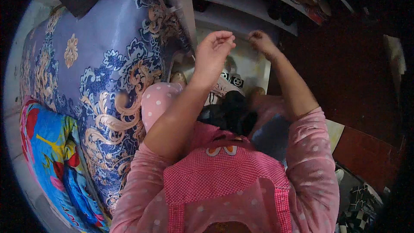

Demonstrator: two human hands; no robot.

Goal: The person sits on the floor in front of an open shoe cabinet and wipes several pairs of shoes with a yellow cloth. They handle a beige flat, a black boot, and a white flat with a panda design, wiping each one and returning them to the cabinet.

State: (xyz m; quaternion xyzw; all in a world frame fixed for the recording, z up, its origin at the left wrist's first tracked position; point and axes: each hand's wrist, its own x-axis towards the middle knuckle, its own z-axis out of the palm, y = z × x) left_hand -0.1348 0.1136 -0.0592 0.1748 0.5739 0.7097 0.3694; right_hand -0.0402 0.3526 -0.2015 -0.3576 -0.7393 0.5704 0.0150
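Note:
Both my arms reach forward, raised over my lap. My left hand (214, 54) is closed, thumb and fingertips drawn together in a pinch. A short gap to its right, my right hand (263, 44) has its fingers curled in. What either pinch holds, if anything, is too small to make out. Below the hands, a dark bundle of cloth (235, 111) lies across my lap. Just beyond it is a pale item with black-and-white panda faces (236, 80), partly hidden by my left forearm. A pink checked apron (224, 172) covers my front.
A bed with a blue and gold patterned cover (116, 39) stands close on the left, a bright multicoloured blanket (51, 142) at its near side. Ahead are white shelves (241, 4) with shoes. A dark red panel (336, 73) fills the right; black-and-white checked cloth (360, 203) lies at lower right.

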